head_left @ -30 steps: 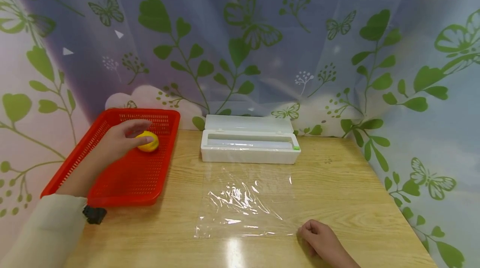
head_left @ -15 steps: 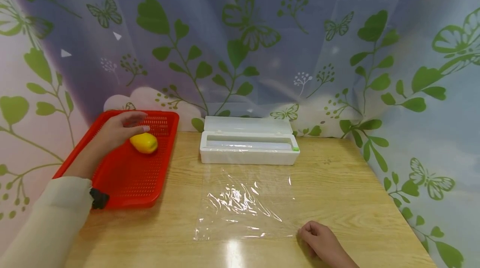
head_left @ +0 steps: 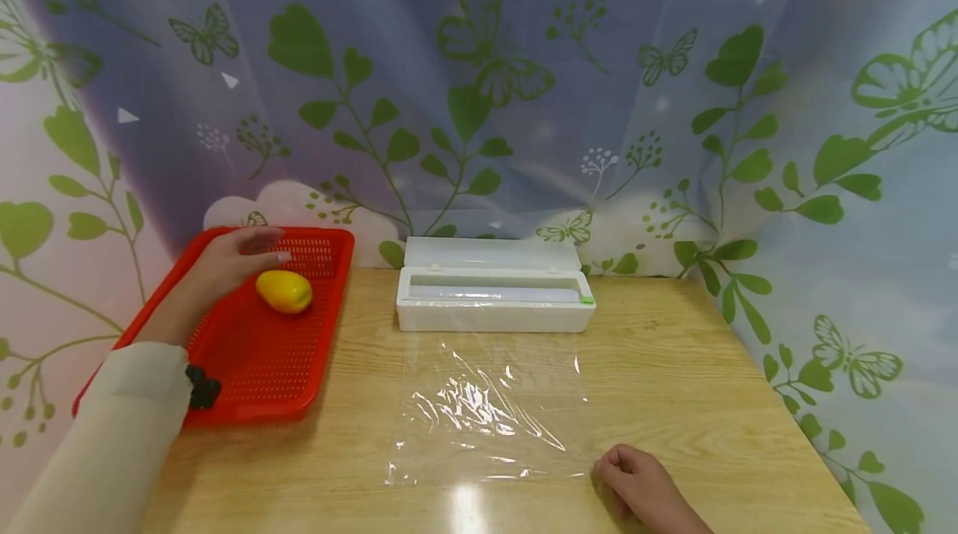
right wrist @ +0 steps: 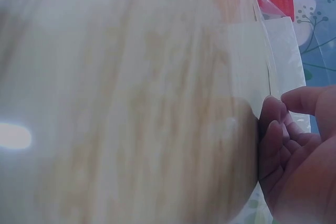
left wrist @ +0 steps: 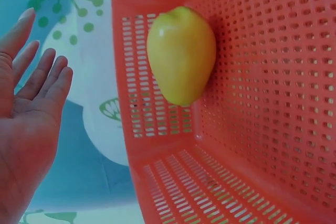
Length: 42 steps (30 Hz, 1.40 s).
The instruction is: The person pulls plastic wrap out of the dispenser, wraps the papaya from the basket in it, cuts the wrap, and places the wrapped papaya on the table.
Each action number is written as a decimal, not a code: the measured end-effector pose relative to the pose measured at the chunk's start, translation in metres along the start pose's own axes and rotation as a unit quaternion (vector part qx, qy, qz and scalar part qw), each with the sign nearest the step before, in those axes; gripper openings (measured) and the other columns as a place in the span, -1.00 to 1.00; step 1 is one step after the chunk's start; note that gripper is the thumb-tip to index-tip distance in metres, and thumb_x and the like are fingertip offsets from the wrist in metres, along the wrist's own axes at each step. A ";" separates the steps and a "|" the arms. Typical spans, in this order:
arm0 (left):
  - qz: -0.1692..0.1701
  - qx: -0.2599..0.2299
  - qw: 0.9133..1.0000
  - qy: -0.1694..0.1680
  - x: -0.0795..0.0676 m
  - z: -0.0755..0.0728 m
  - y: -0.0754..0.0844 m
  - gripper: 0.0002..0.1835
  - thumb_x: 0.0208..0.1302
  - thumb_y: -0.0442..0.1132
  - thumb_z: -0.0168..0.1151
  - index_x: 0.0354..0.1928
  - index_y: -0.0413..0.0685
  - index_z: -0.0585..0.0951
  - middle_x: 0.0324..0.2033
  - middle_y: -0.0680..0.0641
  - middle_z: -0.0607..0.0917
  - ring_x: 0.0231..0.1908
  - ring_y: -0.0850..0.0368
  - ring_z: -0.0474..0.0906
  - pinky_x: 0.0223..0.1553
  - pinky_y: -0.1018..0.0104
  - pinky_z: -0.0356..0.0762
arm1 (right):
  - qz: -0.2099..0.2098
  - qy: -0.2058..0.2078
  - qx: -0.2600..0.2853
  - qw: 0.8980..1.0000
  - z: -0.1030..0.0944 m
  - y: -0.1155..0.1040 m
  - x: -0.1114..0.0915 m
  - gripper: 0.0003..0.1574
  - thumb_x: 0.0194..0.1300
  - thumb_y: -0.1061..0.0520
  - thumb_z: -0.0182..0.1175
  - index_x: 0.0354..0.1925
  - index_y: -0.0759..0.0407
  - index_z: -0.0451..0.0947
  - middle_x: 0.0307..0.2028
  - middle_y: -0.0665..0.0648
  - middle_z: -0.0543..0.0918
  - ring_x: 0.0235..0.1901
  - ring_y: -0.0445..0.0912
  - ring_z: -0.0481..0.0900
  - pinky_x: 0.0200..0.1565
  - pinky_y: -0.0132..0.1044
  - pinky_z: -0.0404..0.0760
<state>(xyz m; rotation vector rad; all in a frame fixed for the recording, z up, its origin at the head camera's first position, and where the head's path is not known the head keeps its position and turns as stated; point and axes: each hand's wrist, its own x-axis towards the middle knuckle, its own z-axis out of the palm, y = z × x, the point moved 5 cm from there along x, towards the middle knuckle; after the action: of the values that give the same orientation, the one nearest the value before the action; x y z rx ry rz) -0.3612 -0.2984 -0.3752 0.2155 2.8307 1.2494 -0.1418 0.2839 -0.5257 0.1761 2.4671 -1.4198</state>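
Wide it was, your left hand (head_left: 230, 264), fingers loosely extended over the red basket (head_left: 254, 355), apart from the yellow fruit (head_left: 284, 291) lying inside toward the far end! Low on the counter (head_left: 711, 384), your right hand (head_left: 638, 482) had its fingers curled, pinching the near right corner of the clear film (head_left: 479, 405). That sheet lay spread, creased and glinting, right back to the white box (head_left: 496, 318), lid (head_left: 490, 253) up, roll (head_left: 494, 294) inside.

Your head camera looks forward and down over the table (head_left: 688, 384); your closer wrist views both share the basket (head_left: 254, 359).
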 end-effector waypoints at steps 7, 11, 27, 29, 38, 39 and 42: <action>-0.013 0.016 1.000 -0.023 0.010 0.003 -0.019 -0.12 0.38 0.20 0.22 0.52 -0.20 0.21 0.45 -0.40 0.27 0.43 -0.38 0.16 0.37 -0.32 0.20 | -0.007 -0.003 0.000 1.000 -0.001 -0.001 0.000 -0.68 0.43 0.01 0.18 -0.33 0.24 0.50 -0.68 0.01 0.44 -0.67 -0.15 0.41 -0.58 -0.37 0.43; -0.014 0.023 0.999 -0.037 0.016 0.009 -0.033 -0.11 0.38 0.18 0.23 0.51 -0.24 0.20 0.45 -0.43 0.25 0.43 -0.41 0.14 0.37 -0.33 0.19 | -0.013 -0.005 -0.003 1.000 -0.001 -0.002 0.000 -0.69 0.43 0.02 0.18 -0.33 0.25 0.51 -0.68 0.00 0.44 -0.67 -0.16 0.41 -0.59 -0.38 0.44; -0.029 0.054 0.996 -0.068 0.027 0.024 -0.066 -0.11 0.32 0.13 0.32 0.48 -0.27 0.24 0.46 -0.47 0.18 0.43 -0.51 0.04 0.36 -0.42 0.10 | 0.000 -0.004 0.011 1.000 -0.001 -0.002 -0.003 -0.69 0.44 0.02 0.18 -0.29 0.26 0.51 -0.67 0.00 0.43 -0.65 -0.14 0.42 -0.58 -0.37 0.41; -0.033 0.062 0.995 -0.073 0.027 0.026 -0.068 -0.13 0.31 0.12 0.32 0.47 -0.26 0.26 0.46 -0.47 0.17 0.43 -0.53 0.04 0.36 -0.43 0.09 | 0.002 -0.004 0.012 1.000 -0.001 -0.001 -0.003 -0.69 0.43 0.01 0.18 -0.29 0.25 0.51 -0.67 0.00 0.44 -0.64 -0.13 0.43 -0.58 -0.37 0.41; -0.036 0.080 0.993 -0.078 0.033 0.030 -0.074 -0.12 0.30 0.06 0.36 0.48 -0.28 0.24 0.45 -0.50 0.16 0.42 -0.54 0.02 0.35 -0.45 0.06 | 0.003 0.000 0.013 1.000 -0.001 0.002 -0.001 -0.70 0.42 0.02 0.19 -0.29 0.25 0.52 -0.66 0.00 0.44 -0.63 -0.13 0.43 -0.57 -0.37 0.41; -0.039 0.082 0.993 -0.079 0.033 0.030 -0.075 -0.12 0.30 0.06 0.35 0.47 -0.27 0.24 0.45 -0.50 0.16 0.42 -0.54 0.03 0.35 -0.45 0.07 | 0.002 -0.001 0.013 1.000 -0.001 0.003 -0.001 -0.70 0.43 0.02 0.18 -0.29 0.25 0.52 -0.66 0.00 0.44 -0.63 -0.13 0.43 -0.57 -0.37 0.41; -0.043 0.091 0.992 -0.079 0.033 0.032 -0.075 -0.14 0.31 0.06 0.35 0.47 -0.27 0.25 0.43 -0.52 0.18 0.39 -0.53 0.06 0.34 -0.45 0.10 | 0.000 0.001 0.012 1.000 -0.001 0.004 0.000 -0.70 0.43 0.02 0.19 -0.30 0.25 0.52 -0.66 0.01 0.43 -0.63 -0.12 0.43 -0.57 -0.37 0.41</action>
<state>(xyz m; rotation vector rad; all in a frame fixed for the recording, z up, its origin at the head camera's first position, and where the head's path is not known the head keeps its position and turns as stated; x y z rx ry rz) -0.3990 -0.3206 -0.4514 0.1883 2.7821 0.9159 -0.1408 0.2868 -0.5280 0.1812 2.4524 -1.4495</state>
